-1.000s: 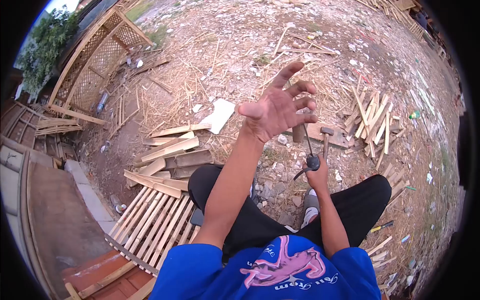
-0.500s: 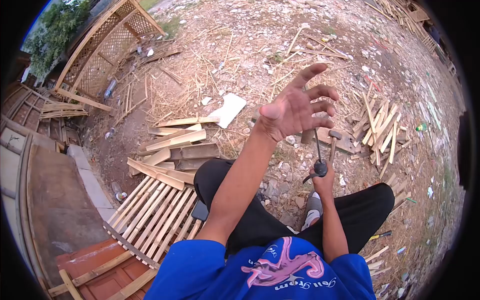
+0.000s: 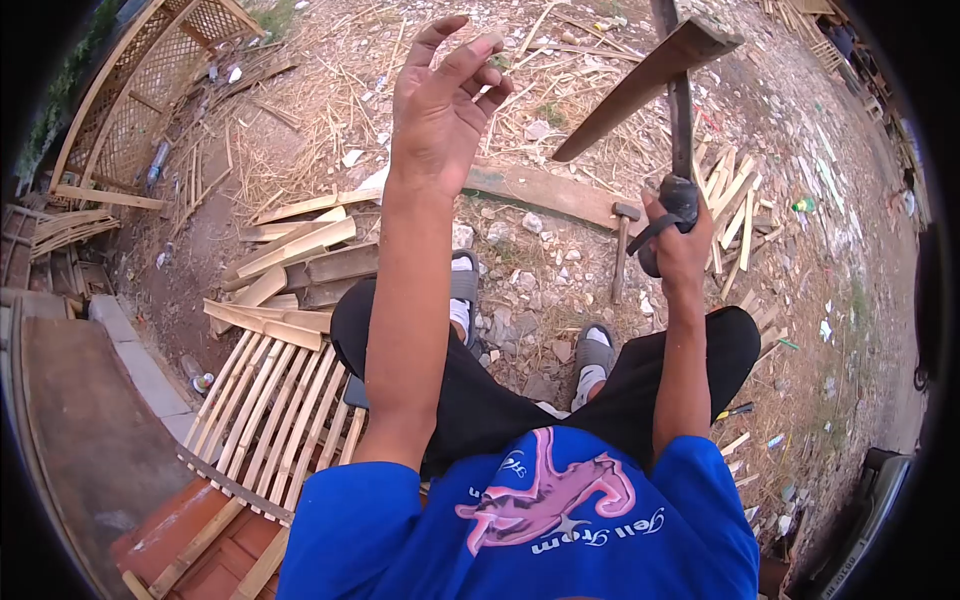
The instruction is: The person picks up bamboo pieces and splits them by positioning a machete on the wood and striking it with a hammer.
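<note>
Rubble (image 3: 512, 258) below, right fingers (image 3: 653, 208) wrap the blade's handle (image 3: 681, 200).

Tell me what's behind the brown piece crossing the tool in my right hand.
Behind the brown piece, the dark tool shows above and below the crossing, with littered ground beyond. The tool's stretch at the crossing and the ground directly behind are covered.

Left arm (image 3: 408, 310) raised, stretched forward, elbow nearly straight. Left wrist (image 3: 425, 188) in line with arm. Left hand (image 3: 438, 125) up, palm partly visible, fingers parted and half-curled, tips pointing toward right side. Right arm (image 3: 682, 370) extended forward, lower in view. Right wrist (image 3: 685, 290) roughly straight. Right hand (image 3: 685, 250) clenched, fingers wrapped in grip. Hands well apart.
</note>
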A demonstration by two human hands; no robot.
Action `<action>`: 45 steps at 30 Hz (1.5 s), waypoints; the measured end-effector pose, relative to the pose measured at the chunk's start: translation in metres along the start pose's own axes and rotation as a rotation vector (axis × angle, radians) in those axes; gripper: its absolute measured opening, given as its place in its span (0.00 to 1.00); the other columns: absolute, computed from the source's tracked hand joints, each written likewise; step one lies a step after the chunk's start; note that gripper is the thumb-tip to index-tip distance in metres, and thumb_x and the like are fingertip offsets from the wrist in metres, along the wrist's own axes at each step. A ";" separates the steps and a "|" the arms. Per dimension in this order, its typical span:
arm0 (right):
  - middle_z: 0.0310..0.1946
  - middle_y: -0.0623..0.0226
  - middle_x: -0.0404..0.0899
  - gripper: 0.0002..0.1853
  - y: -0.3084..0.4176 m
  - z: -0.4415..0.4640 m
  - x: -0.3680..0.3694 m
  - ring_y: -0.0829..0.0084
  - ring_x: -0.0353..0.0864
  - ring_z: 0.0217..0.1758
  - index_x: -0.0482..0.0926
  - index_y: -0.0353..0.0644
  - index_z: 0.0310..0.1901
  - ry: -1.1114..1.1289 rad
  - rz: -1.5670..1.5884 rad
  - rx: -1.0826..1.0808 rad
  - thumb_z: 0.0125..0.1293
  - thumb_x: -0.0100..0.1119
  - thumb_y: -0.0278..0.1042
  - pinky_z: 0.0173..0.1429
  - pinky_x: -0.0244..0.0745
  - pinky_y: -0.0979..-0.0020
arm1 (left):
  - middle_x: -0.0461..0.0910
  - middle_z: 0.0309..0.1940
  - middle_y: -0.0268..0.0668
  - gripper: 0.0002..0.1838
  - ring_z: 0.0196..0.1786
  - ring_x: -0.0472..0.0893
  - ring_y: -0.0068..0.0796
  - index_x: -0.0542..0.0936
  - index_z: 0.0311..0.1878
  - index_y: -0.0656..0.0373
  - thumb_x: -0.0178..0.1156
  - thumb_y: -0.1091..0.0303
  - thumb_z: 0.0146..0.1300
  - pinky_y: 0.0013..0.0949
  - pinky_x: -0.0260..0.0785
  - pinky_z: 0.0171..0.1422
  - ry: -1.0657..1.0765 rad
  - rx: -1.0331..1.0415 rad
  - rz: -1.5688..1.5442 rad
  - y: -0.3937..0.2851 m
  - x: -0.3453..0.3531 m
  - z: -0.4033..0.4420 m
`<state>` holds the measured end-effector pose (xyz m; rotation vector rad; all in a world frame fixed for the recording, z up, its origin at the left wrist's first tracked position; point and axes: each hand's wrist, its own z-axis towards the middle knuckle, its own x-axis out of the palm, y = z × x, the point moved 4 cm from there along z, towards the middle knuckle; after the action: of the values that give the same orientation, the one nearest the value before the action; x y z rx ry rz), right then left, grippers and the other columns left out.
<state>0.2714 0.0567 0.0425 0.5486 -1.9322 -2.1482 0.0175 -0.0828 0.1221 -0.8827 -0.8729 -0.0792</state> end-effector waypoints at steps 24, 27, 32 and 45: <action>0.38 0.51 0.85 0.23 -0.113 0.034 0.099 0.55 0.85 0.41 0.80 0.36 0.48 0.283 -0.500 -0.075 0.49 0.69 0.36 0.48 0.77 0.61 | 0.76 0.39 0.34 0.10 0.33 0.73 0.23 0.72 0.43 0.59 0.63 0.68 0.64 0.39 0.72 0.52 -0.325 0.072 -0.043 -0.032 -0.031 -0.009; 0.34 0.58 0.85 0.19 -0.091 0.048 0.078 0.65 0.84 0.36 0.81 0.38 0.47 0.191 -0.422 -0.094 0.53 0.68 0.34 0.44 0.76 0.65 | 0.76 0.36 0.29 0.08 0.33 0.73 0.20 0.75 0.46 0.52 0.61 0.65 0.66 0.34 0.71 0.49 -0.352 0.049 -0.038 -0.035 -0.028 -0.009; 0.26 0.72 0.76 0.20 0.004 0.071 0.043 0.83 0.68 0.20 0.79 0.36 0.45 0.043 -0.059 -0.102 0.55 0.74 0.37 0.24 0.62 0.76 | 0.75 0.34 0.25 0.05 0.32 0.73 0.18 0.76 0.44 0.47 0.60 0.63 0.67 0.30 0.69 0.44 -0.346 0.052 -0.034 -0.032 -0.021 -0.008; 0.19 0.75 0.70 0.10 0.042 0.062 -0.006 0.84 0.64 0.15 0.76 0.37 0.37 -0.064 0.235 -0.191 0.60 0.70 0.28 0.19 0.58 0.79 | 0.76 0.35 0.27 0.05 0.33 0.73 0.19 0.77 0.43 0.50 0.60 0.64 0.67 0.30 0.70 0.46 -0.366 0.009 -0.043 -0.015 -0.022 -0.001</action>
<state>0.2477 0.1102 0.0900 0.2097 -1.6988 -2.1876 -0.0024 -0.0991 0.1164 -0.8838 -1.2327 0.0513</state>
